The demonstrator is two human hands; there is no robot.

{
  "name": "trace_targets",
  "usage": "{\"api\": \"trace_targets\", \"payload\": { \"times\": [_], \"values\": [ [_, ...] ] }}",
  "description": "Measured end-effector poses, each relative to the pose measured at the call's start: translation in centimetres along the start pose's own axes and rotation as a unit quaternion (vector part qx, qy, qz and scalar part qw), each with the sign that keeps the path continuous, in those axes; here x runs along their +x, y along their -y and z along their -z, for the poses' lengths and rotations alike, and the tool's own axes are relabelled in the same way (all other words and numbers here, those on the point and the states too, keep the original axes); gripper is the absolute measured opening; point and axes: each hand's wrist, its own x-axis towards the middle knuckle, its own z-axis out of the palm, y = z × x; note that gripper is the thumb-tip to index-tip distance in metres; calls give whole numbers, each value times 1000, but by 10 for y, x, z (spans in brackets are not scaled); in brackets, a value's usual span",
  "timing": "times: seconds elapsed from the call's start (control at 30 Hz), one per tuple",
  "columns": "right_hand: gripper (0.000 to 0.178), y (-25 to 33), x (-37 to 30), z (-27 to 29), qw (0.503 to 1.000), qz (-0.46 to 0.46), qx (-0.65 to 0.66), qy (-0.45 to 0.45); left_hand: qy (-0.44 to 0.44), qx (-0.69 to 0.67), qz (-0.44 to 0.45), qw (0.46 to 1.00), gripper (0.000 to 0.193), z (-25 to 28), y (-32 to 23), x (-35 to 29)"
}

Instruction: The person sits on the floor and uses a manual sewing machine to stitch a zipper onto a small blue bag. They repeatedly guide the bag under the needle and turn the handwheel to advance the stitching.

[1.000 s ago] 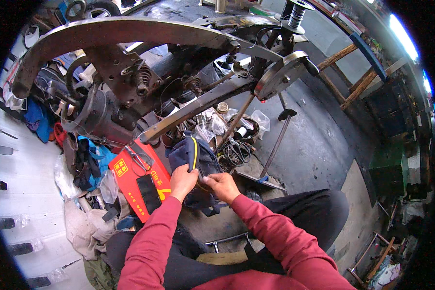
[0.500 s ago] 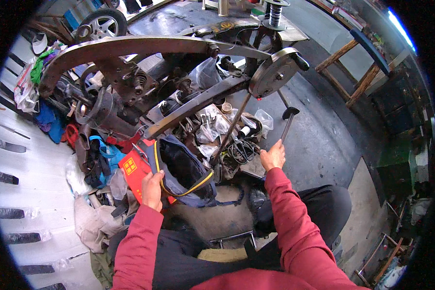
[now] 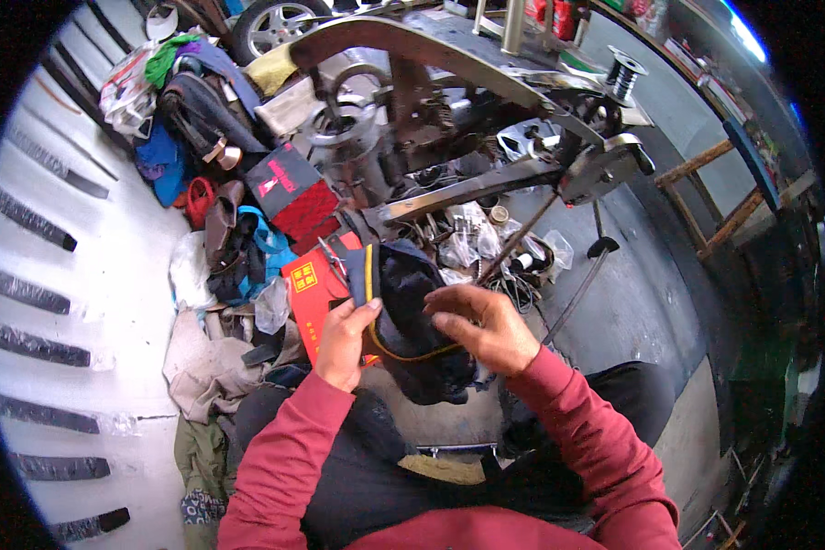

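Observation:
A dark blue fabric bag (image 3: 411, 291) with yellow trim is held up above my lap, its mouth open toward me. My left hand (image 3: 346, 341) pinches the left rim between thumb and fingers. Over the right side of the mouth, my right hand (image 3: 493, 328) is held with bent fingers and the thumb apart, with nothing seen in it. Whether its fingertips touch the cloth I cannot tell. Just beyond the bag stands a metal, hand-cranked machine that looks like a sewing machine (image 3: 449, 53), with a round wheel (image 3: 607, 170) on its right.
A red box (image 3: 304, 295) lies left of the bag, near a dark and red box (image 3: 289, 188). Clothes and bags are heaped at left. Below the machine is a clutter of plastic bags (image 3: 463, 240) and small parts. A thread spool (image 3: 625, 75) stands at far right.
My right hand has come left from beside the rod under the wheel to the bag's mouth. My left hand still grips the rim. The view has shifted, so the surroundings sit differently.

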Motion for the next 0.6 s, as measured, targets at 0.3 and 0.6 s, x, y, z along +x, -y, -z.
{"api": "trace_targets", "payload": {
  "times": [0.3,0.6],
  "values": [
    [36,1,8,-28,992,-79,14,100,13,-16,18,1000,12,-6,2,2],
    [39,-14,22,-29,951,-224,214,13,55,28,94,994,32,0,3,17]
  ]
}}
